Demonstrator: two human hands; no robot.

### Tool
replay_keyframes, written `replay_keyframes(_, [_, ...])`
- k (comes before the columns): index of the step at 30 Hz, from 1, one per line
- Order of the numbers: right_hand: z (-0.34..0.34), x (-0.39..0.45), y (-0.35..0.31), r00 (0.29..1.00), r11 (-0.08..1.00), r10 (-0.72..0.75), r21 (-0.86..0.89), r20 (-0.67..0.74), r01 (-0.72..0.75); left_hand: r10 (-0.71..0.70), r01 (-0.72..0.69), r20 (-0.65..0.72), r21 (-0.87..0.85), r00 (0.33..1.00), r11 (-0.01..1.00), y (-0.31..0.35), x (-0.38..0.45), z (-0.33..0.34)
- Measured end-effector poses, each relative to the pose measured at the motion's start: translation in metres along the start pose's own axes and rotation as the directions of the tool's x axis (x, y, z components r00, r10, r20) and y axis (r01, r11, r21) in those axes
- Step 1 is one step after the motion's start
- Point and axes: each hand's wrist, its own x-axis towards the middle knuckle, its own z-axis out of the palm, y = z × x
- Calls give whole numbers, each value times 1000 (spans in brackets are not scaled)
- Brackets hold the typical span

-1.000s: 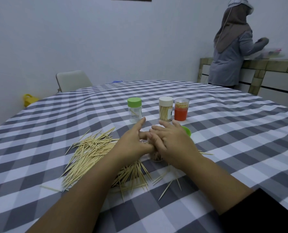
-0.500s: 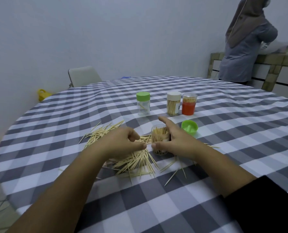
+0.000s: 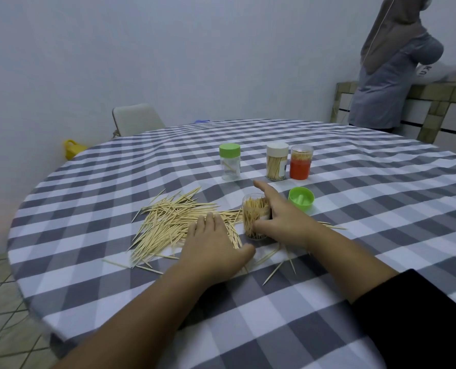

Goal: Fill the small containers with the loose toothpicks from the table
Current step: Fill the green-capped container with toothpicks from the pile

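Right hand (image 3: 282, 222) is grasping the one open container (image 3: 256, 215), standing mid-table and packed with toothpicks. Left hand (image 3: 216, 246), fingers released, is now lying flat on the single loose toothpick pile (image 3: 179, 225), no longer pinching. Three capped containers (image 3: 276, 161) are standing beyond; one green lid (image 3: 300, 198) is lying just beside the right hand.

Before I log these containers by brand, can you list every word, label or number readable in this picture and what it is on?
"K" plus one or two cut-off dark letters: on a white item at the counter by the standing person; the rest cannot be read.
White-lidded container: a pale label at its side, print too small to read.
Green-lidded container, orange container, open container: no text visible.
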Motion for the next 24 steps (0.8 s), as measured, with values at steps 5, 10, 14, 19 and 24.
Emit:
replay_keyframes(5, [1, 3, 4, 1000, 1000, -8, 11, -3, 8, 167, -170, 91, 17, 982, 985, -11, 7, -10])
replay_keyframes(10, [1, 5, 6, 1000, 1000, 2, 16, 2, -2, 335, -340, 66, 89, 940, 936, -21, 13, -28])
replay_keyframes(14, [1, 5, 6, 1000, 1000, -4, -17, -3, 4, 314, -316, 49, 228, 948, 921, -29, 24, -38])
replay_keyframes(19, [0, 6, 7, 1000, 1000, -6, -21, 6, 7, 246, -272, 127, 281, 961, 920, -24, 35, -44])
replay_keyframes(24, [1, 5, 7, 1000, 999, -18, -30, 12, 18, 167, -212, 159, 330, 973, 920, -21, 46, -41])
